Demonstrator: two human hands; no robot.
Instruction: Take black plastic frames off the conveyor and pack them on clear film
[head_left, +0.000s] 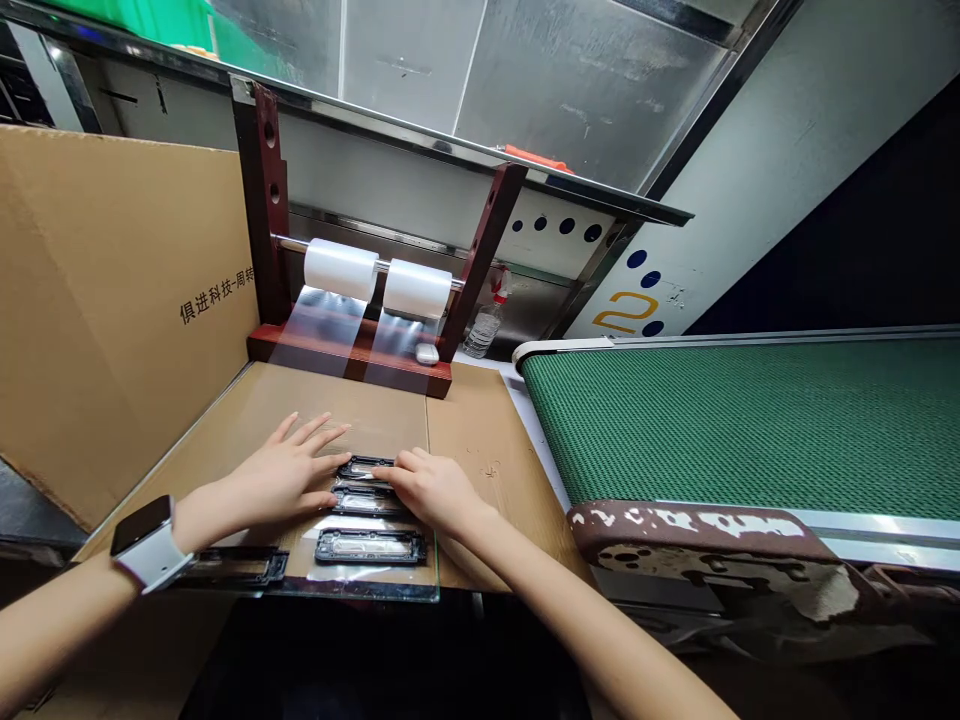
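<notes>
Three black rectangular frames with clear middles lie in a column on a glass sheet (pixel 375 588). My left hand (pixel 281 475) is spread open, its fingertips at the left ends of the farthest frame (pixel 367 467) and the middle frame (pixel 371 501). The fingers of my right hand (pixel 435 490) are curled, with the index fingertip pressed on the right part of the farthest frame. Whether something thin is pinched there is hidden. Nearest to me is the third frame (pixel 371 546), untouched. Another black frame (pixel 240 566) lies partly behind my left wrist, which wears a watch (pixel 150 540).
Two rolls of clear film (pixel 341 268) hang on a rod in a dark red wooden stand (pixel 352 362), with a small white case (pixel 427 354) on its base. A cardboard box (pixel 120 310) stands left. At right is a green conveyor belt (pixel 735 420). A plastic bottle (pixel 484 325) stands behind.
</notes>
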